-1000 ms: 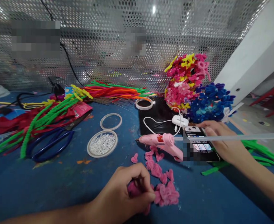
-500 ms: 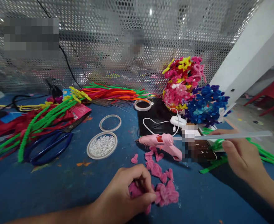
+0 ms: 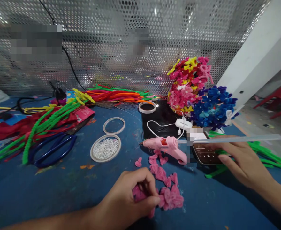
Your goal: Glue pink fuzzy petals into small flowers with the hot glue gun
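Two finished bouquets of fuzzy pipe-cleaner flowers (image 3: 198,92) stand behind. The left hand (image 3: 128,199), fingers clamped on small pink fuzzy petal pieces (image 3: 165,191) on the blue tabletop (image 3: 59,191); more lie loose. The right hand (image 3: 241,161), fingers apart, touches a black smartphone (image 3: 206,155).

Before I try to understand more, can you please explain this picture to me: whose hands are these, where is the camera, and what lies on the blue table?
There is no machine here. A person wears a camera on the head, so you look down at that person's own two bare hands.

The left hand pinches fuzzy pink heart-shaped pieces, with more scattered on the blue table. The right hand touches a black phone with its fingers spread; it grips nothing.

Between them lies a pink glue gun with a long clear glue stick in its back. Farther left are a round lid of small white beads, blue-handled scissors and green fuzzy wire stems. Behind stand bouquets of colourful fuzzy flowers.
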`<state>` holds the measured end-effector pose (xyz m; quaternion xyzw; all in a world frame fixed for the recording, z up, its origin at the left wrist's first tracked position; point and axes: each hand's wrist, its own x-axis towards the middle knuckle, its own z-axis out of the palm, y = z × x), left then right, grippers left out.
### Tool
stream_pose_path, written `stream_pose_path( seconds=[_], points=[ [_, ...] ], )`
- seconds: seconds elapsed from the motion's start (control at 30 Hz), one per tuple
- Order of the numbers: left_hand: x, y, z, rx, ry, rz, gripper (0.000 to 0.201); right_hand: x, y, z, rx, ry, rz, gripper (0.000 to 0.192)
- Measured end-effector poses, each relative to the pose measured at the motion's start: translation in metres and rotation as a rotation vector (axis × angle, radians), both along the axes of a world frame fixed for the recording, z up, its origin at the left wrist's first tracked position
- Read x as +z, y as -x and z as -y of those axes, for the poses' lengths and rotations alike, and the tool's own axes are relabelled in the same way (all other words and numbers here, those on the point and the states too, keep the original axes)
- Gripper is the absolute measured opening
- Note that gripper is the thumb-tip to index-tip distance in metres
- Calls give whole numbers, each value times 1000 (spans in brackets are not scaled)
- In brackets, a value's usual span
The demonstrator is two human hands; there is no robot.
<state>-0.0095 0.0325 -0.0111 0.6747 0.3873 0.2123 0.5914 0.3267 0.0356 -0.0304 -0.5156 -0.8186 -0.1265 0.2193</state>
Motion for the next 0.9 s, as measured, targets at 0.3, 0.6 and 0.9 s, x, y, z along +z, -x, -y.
stream_pose_path(
  seconds=[0.3, 0.6, 0.9],
  points=[
    [1, -1, 2, 52, -63, -77, 7, 5, 2, 6, -9, -136, -20, 27],
    [0, -1, 1, 55, -57, -82, 12, 2, 1, 6, 53, -157, -39, 24],
    [3, -2, 2, 10, -1, -20, 9, -12, 13, 1, 64, 116, -130, 39]
  ],
)
